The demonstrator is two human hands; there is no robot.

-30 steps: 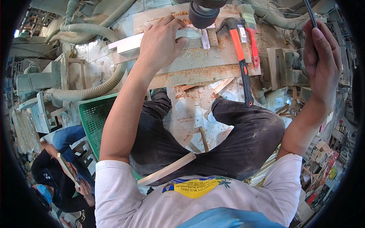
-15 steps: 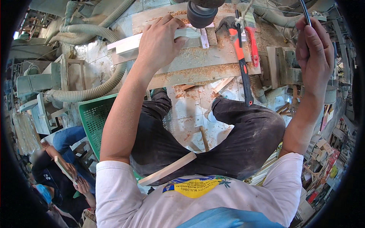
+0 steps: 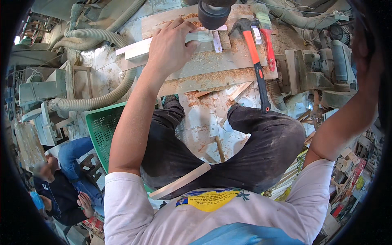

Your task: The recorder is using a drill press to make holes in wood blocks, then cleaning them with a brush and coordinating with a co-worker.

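My left hand (image 3: 169, 49) is closed over a pale wooden piece (image 3: 136, 50), its fingers across the far edge and its thumb apart on the near side. The piece lies against a thin strip fence with a short pinkish-white stop (image 3: 217, 41) at its right end. Just above that end hangs a dark round machine spindle (image 3: 213, 15); its tip is hidden. Out at the far right, my right hand (image 3: 365, 51) is raised in the dark rim of the view, its fingers too dim to make out. Across my lap rests a loose wooden strip (image 3: 179, 181).
On the shavings-strewn board (image 3: 196, 73) lie an orange-and-black hammer (image 3: 254, 53), its handle over the near edge, and a red-handled brush (image 3: 268, 45). A green crate (image 3: 106, 128) stands left of my leg. A co-worker (image 3: 67, 192) sits at lower left. Ribbed hoses (image 3: 110, 96) curve at left.
My right hand has swung outward to the right, away from where it held a thin dark rod. A cord and black stick no longer hang before the brush. The co-worker's wooden piece is out of sight.
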